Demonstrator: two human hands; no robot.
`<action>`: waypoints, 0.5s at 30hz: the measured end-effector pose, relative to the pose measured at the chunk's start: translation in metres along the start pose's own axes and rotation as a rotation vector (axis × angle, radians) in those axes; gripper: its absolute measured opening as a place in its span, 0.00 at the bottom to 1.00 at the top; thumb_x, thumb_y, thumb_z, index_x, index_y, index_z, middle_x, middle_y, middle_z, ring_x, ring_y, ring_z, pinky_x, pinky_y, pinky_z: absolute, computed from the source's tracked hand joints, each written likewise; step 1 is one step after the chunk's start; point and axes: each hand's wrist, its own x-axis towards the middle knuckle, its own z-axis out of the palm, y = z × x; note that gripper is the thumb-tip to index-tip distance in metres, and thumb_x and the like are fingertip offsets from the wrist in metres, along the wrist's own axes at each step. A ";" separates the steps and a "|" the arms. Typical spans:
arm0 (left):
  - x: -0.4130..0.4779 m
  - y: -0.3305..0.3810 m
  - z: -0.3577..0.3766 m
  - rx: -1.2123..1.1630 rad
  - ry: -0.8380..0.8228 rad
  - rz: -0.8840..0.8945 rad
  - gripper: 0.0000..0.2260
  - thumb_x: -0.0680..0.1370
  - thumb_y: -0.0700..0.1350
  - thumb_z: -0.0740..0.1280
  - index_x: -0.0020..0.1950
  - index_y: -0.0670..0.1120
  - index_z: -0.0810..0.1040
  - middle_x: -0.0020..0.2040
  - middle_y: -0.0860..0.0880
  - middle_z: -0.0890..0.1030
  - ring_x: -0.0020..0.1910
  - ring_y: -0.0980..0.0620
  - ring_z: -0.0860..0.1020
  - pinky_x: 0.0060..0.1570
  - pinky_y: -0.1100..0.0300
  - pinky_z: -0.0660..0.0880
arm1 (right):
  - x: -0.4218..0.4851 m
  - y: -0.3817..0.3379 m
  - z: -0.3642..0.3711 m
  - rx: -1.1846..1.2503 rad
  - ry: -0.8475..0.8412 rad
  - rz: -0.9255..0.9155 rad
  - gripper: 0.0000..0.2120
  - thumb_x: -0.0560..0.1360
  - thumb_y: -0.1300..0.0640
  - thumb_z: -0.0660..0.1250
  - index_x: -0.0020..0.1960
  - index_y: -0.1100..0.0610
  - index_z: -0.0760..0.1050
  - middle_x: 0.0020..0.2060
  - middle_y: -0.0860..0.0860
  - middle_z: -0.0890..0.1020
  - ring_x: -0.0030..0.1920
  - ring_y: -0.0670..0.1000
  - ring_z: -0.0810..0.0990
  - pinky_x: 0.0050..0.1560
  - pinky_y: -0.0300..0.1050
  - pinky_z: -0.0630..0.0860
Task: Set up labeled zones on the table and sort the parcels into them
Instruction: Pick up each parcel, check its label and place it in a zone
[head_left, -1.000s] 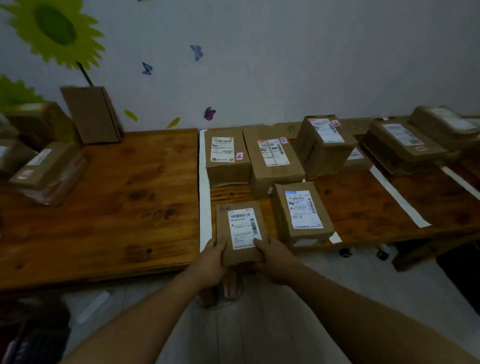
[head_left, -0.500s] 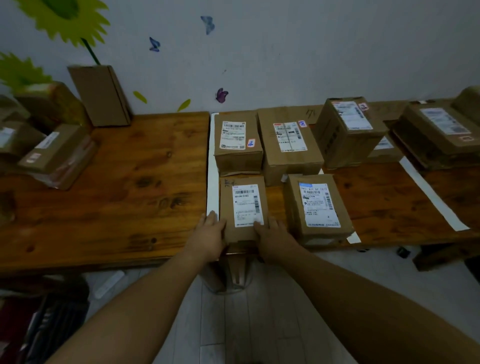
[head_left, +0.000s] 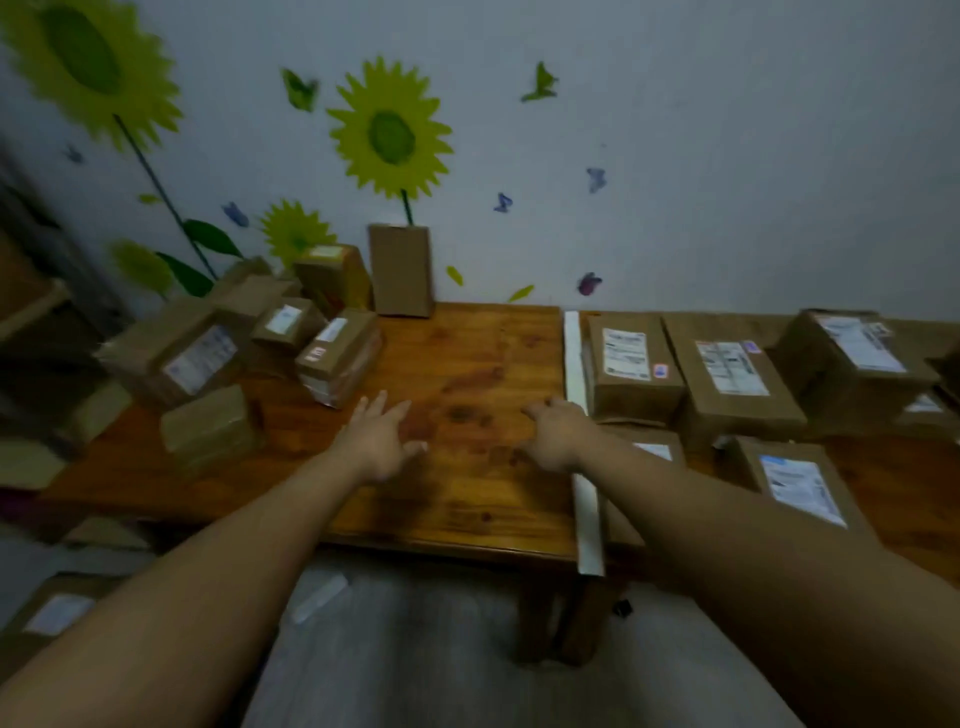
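I see brown cardboard parcels with white shipping labels (head_left: 628, 358) lying flat in rows past the white paper strip (head_left: 574, 364), on the right part of the wooden desk (head_left: 467, 488). The strip's long axis runs from the desk's back edge to its front edge. A looser heap of brown parcels (head_left: 270, 343) crowds the desk's back left corner, labels tilted different ways. My left hand (head_left: 382, 441) is spread, holding nothing, over the bare middle of the desk. My right hand (head_left: 558, 434) is loosely spread and empty, just beside the strip. Half a second ago both hands gripped a small labelled parcel at the front edge; now they have let go.
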 end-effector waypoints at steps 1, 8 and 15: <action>-0.001 -0.022 -0.013 -0.011 0.027 -0.013 0.35 0.77 0.61 0.62 0.78 0.52 0.51 0.79 0.45 0.45 0.77 0.42 0.45 0.75 0.49 0.50 | 0.005 -0.025 -0.008 0.003 0.005 -0.019 0.31 0.81 0.42 0.57 0.78 0.56 0.56 0.75 0.60 0.60 0.74 0.61 0.59 0.73 0.51 0.59; -0.009 -0.149 -0.084 -0.076 0.110 -0.087 0.34 0.77 0.59 0.62 0.78 0.52 0.51 0.79 0.45 0.47 0.77 0.42 0.46 0.74 0.49 0.49 | 0.045 -0.168 -0.033 0.015 0.055 -0.021 0.33 0.79 0.41 0.60 0.78 0.52 0.56 0.76 0.59 0.57 0.74 0.62 0.59 0.70 0.53 0.62; 0.014 -0.210 -0.097 -0.285 0.096 -0.164 0.33 0.77 0.57 0.64 0.77 0.53 0.53 0.78 0.47 0.51 0.77 0.45 0.51 0.74 0.44 0.53 | 0.085 -0.233 -0.031 0.016 0.027 -0.079 0.32 0.79 0.43 0.61 0.78 0.51 0.55 0.75 0.58 0.59 0.74 0.59 0.61 0.71 0.52 0.61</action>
